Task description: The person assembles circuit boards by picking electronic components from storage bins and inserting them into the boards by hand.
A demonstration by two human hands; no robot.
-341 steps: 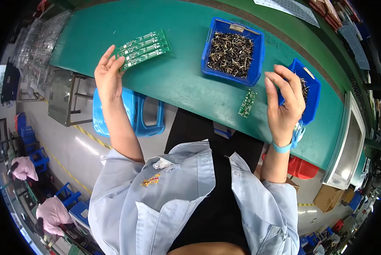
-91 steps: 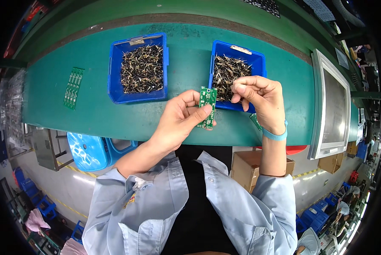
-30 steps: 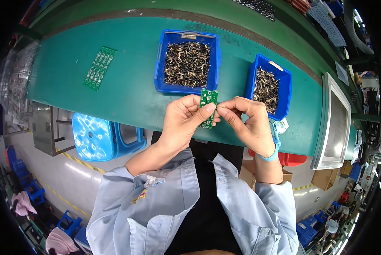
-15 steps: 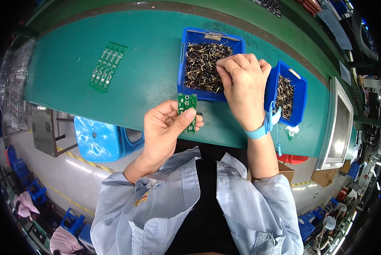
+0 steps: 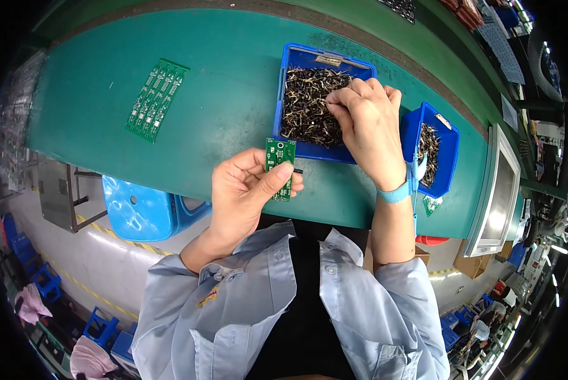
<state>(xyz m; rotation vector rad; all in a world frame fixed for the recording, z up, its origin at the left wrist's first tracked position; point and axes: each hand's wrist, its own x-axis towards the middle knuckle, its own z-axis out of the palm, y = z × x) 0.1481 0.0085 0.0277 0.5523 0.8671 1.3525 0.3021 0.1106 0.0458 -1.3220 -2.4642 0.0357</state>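
Observation:
Between the thumb and fingers of my left hand (image 5: 249,183) is a narrow green circuit board (image 5: 280,152), held upright near the bench's front edge. A small black part (image 5: 298,171) sticks out beside the board, next to my fingertips. My right hand (image 5: 369,126) is over the right side of a blue bin (image 5: 279,107), its thumb and forefinger pinched together. Whatever is in that pinch is too small to make out. Many small black components with metal leads (image 5: 312,104) fill the bin. A blue wrist strap (image 5: 395,193) circles my right wrist.
A second blue bin (image 5: 448,158) of leaded components stands to the right. A panel of joined green circuit boards (image 5: 156,101) lies on the green bench (image 5: 214,82) at left. A small board piece (image 5: 432,204) and a framed panel (image 5: 499,190) are at right. A blue stool (image 5: 138,206) stands below.
The view has shifted slightly, so the bins appear farther right and lower. My right hand stays pinched at the bin's right side. My left hand keeps its hold on the circuit board.

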